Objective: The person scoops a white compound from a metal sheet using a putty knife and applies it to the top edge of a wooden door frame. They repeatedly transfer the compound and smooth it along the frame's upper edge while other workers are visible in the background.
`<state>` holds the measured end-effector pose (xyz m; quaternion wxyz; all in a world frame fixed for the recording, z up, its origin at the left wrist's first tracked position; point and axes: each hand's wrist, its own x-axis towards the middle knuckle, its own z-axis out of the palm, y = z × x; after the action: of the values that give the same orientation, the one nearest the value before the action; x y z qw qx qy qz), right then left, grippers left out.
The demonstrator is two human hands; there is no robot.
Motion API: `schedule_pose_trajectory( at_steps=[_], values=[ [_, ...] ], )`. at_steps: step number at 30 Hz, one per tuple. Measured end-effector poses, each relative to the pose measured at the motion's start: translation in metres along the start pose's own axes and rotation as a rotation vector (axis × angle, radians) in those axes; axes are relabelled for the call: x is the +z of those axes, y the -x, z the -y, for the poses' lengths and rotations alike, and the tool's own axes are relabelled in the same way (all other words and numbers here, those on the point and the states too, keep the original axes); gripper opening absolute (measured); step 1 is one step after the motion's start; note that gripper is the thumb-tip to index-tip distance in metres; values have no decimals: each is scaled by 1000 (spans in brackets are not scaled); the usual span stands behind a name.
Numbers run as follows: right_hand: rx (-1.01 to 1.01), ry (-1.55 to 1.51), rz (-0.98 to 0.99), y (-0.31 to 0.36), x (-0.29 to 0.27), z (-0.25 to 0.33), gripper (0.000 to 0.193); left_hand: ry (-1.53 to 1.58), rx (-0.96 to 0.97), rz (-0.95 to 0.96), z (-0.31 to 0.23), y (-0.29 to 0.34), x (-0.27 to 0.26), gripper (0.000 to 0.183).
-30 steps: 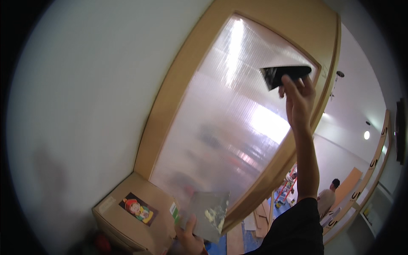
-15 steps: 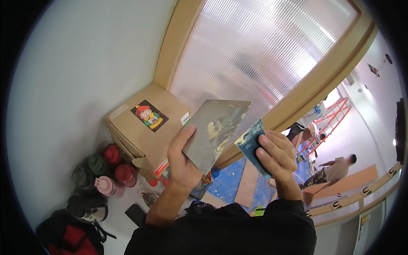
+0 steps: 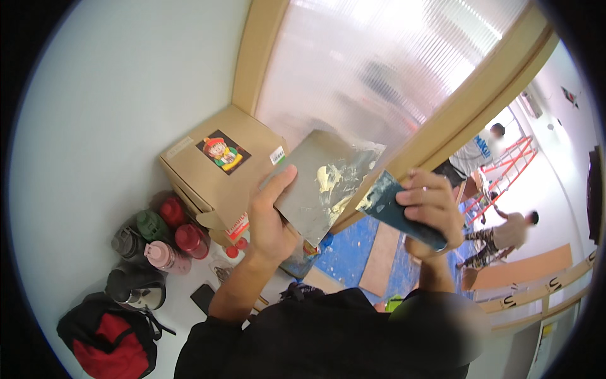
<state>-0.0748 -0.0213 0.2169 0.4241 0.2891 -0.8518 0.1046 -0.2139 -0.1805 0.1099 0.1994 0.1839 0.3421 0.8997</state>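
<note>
My left hand [image 3: 273, 221] grips a flat grey metal putty plate [image 3: 303, 170], thumb on its face and the other fingers mostly behind it. Cream-coloured putty is smeared over the plate's right half, thickest in a lump near its middle. To the right of the plate, my right hand [image 3: 435, 208] is closed round a dark teal putty scraper [image 3: 404, 218], its fingers laid across the face. The scraper's upper left corner carries pale putty and sits close to the plate's right edge, apparently apart from it.
Left stand a cardboard box [image 3: 221, 142], several bottles [image 3: 151, 224], a phone [image 3: 202, 298] and a red-and-black bag [image 3: 113, 341]. Ahead is a wood-framed ribbed panel [image 3: 353, 69]. Two people [image 3: 508, 234] work at right near an orange ladder [image 3: 514, 161]; boards [image 3: 380, 252] lie on blue floor covering [image 3: 347, 246].
The scraper has moved slightly right and turned in my right hand. The plate has tilted in my left hand, and its putty patch looks different. Another person's upper body shows at the right.
</note>
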Motion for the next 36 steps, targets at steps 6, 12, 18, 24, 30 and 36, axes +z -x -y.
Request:
schedule_pose_trajectory(
  at_steps=[6, 12, 18, 24, 30, 36],
  values=[
    [23, -135, 147, -22, -16, -2, 20, 325, -167, -25, -9, 5, 16, 18],
    [123, -47, 231, -14, -12, -8, 25, 217, -135, -32, -8, 2, 26, 15],
    [179, -119, 195, -8, -12, -10, 31, 175, -124, -2, -4, 1, 28, 13],
    [169, -120, 311, -8, -9, -15, 29, 183, -161, -17, -1, 0, 26, 16],
    [444, -391, 430, -8, -17, -17, 22, 167, -218, -52, 9, -5, 22, 26],
    [303, -400, 250, 6, -10, -11, 25, 149, -235, -28, 9, 0, 17, 30]
  ],
)
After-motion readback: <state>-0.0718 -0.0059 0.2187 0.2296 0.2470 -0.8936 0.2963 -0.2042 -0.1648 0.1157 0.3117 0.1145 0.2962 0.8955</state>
